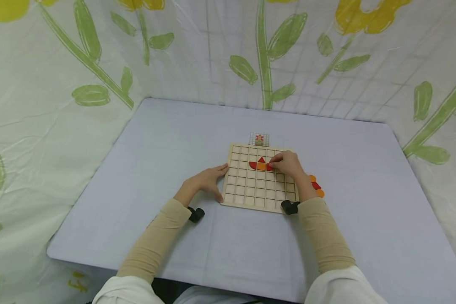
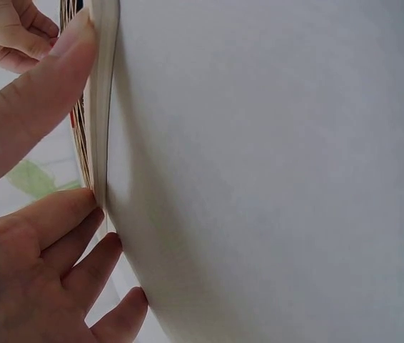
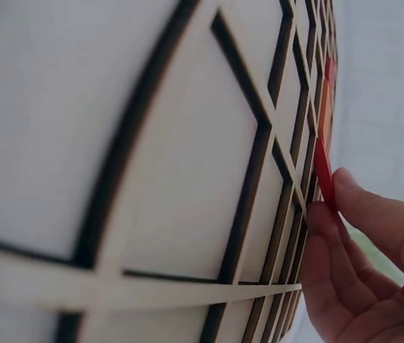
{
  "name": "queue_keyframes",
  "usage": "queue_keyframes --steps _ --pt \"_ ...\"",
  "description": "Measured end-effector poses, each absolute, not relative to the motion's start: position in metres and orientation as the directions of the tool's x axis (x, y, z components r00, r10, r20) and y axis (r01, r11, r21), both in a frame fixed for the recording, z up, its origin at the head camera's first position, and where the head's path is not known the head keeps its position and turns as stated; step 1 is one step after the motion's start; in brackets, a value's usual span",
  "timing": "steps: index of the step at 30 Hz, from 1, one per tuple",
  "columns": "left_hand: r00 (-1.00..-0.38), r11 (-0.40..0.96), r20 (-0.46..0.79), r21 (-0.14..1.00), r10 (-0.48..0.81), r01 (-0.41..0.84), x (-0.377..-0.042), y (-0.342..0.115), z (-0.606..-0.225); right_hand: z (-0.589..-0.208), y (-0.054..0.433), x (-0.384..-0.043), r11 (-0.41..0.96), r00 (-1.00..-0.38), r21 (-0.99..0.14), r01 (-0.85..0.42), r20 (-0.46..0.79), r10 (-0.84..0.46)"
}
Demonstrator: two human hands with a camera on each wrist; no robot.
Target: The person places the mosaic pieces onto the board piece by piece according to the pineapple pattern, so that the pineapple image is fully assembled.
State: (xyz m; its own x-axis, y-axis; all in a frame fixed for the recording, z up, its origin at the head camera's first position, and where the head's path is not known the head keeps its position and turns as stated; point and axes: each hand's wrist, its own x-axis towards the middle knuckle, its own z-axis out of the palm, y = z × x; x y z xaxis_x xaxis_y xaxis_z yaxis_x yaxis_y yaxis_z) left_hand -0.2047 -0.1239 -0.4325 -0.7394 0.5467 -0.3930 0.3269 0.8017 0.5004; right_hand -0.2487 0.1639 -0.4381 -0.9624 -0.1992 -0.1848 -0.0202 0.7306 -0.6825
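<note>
Lying between the surface's (image 1: 175,139) near and far edges, the board (image 1: 251,195) is touched by the left hand (image 1: 208,179), fingers spread; beside its orange square (image 1: 261,166), a red piece (image 3: 324,171) is pinched by the right hand (image 1: 290,164).

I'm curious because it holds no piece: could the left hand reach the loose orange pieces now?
Probably not easily: the left hand touches the left edge of the board, while the orange pieces lie past the right edge, with the right arm in between.
</note>
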Motion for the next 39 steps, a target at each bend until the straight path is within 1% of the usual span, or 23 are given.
queue_keyframes --steps 3,8,12,15,18,24,29,34,39 --pt "-0.74 0.801 -0.392 0.501 0.547 0.327 -0.205 -0.124 -0.433 -0.436 0.162 -0.248 0.738 -0.963 -0.674 0.015 -0.209 -0.172" --pt "-0.742 0.804 -0.392 0.499 0.543 0.324 -0.205 -0.123 -0.433 -0.434 0.159 -0.248 0.766 -0.967 -0.642 0.015 -0.203 -0.151" --pt "-0.74 0.801 -0.389 0.499 0.549 0.332 -0.205 -0.124 -0.431 -0.431 0.154 -0.247 0.774 -0.976 -0.63 0.063 -0.201 -0.084" --pt "-0.739 0.799 -0.387 0.499 0.552 0.336 -0.205 -0.124 -0.431 -0.429 0.151 -0.246 0.789 -0.977 -0.603 0.119 -0.214 -0.016" --pt "-0.737 0.798 -0.388 0.5 0.553 0.336 -0.205 -0.123 -0.431 -0.427 0.149 -0.245 0.802 -0.974 -0.577 0.153 -0.223 0.025" --pt "-0.736 0.797 -0.39 0.505 0.553 0.331 -0.205 -0.123 -0.432 -0.424 0.146 -0.244 0.831 -0.977 -0.543 0.121 -0.213 0.004" --pt "-0.738 0.801 -0.395 0.503 0.548 0.326 -0.205 -0.123 -0.434 -0.422 0.151 -0.242 0.82 -0.97 -0.558 0.129 -0.243 -0.013" --pt "-0.738 0.801 -0.396 0.504 0.546 0.323 -0.205 -0.123 -0.434 -0.411 0.171 -0.237 0.82 -0.96 -0.562 0.106 -0.272 -0.063" --pt "-0.737 0.801 -0.394 0.499 0.548 0.329 -0.205 -0.122 -0.433 -0.401 0.204 -0.225 0.814 -0.956 -0.566 0.131 -0.289 -0.047"
